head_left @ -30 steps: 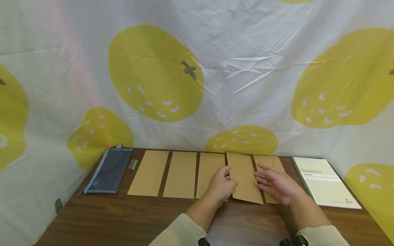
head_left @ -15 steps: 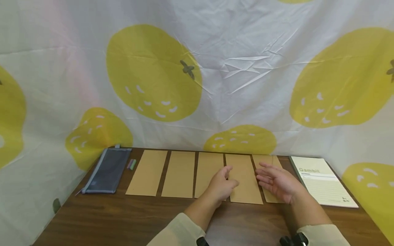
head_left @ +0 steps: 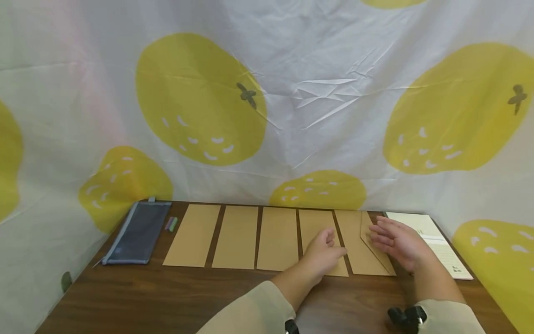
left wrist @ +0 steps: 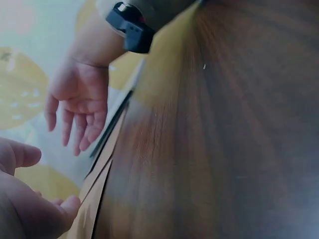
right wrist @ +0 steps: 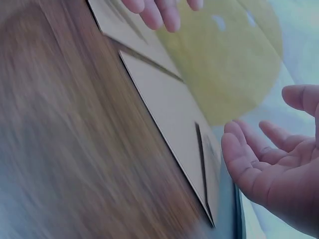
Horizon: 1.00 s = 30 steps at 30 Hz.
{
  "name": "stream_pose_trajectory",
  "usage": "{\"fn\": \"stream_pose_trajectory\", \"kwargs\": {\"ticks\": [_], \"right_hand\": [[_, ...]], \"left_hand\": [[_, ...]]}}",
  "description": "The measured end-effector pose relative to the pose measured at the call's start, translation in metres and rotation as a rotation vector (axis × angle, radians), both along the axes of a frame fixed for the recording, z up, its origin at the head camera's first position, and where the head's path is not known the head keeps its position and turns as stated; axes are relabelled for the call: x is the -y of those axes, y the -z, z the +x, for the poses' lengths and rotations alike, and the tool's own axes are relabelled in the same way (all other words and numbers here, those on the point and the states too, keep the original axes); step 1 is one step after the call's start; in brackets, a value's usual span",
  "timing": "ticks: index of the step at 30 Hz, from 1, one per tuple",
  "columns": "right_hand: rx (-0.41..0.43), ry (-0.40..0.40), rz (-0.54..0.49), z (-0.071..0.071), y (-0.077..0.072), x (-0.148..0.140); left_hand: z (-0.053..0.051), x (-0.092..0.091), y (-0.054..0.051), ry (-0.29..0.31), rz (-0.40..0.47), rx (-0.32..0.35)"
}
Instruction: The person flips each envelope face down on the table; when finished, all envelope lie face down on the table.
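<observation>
Several brown kraft-paper rectangles lie side by side along the back of the table. The rightmost one, an envelope (head_left: 354, 246), shows the dark slanted line of a flap. My left hand (head_left: 324, 254) hovers over the lower part of the neighbouring kraft rectangle (head_left: 314, 222), thumb and fingers apart, holding nothing. Near the envelope's right edge, beside the notepad (head_left: 450, 255), my right hand (head_left: 400, 243) is held palm inward with relaxed fingers, also holding nothing. Both hands look raised off the table in the left wrist view, where the left hand (left wrist: 37, 194) is partly cut off.
At the left end of the row lie a dark mesh zip pouch (head_left: 137, 234) and two small purple and green pieces (head_left: 171, 224). A white curtain (head_left: 317, 120) with yellow fruit prints hangs right behind the brown wooden table (head_left: 167, 301).
One second ago the second kraft rectangle from the right sat tilted between my hands; it dropped flat by half a second ago. Both hands have since shifted right, uncovering the flap line on the rightmost envelope.
</observation>
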State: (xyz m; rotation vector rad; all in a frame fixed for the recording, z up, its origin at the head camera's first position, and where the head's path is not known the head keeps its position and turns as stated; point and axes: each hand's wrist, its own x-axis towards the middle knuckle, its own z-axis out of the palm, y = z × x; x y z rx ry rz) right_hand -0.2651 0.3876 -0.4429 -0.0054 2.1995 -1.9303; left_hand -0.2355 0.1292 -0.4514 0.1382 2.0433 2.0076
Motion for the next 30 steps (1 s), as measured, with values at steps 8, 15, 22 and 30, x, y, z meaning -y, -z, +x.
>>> {"fn": "stream_pose_trajectory", "kwargs": {"ticks": [8, 15, 22, 30], "right_hand": [[0.026, 0.047, 0.011, 0.002, 0.002, -0.02], [0.076, 0.011, 0.048, 0.004, 0.002, -0.027], [0.103, 0.034, -0.024, 0.002, 0.003, -0.03], [0.082, 0.041, 0.082, 0.002, 0.0, -0.027]], "left_hand": [[-0.013, -0.025, -0.015, 0.022, -0.028, 0.041], [-0.018, -0.033, -0.019, 0.043, -0.049, 0.077], [-0.019, -0.036, -0.017, 0.072, -0.068, 0.071], [-0.017, -0.037, -0.015, 0.104, -0.101, 0.038]]}}
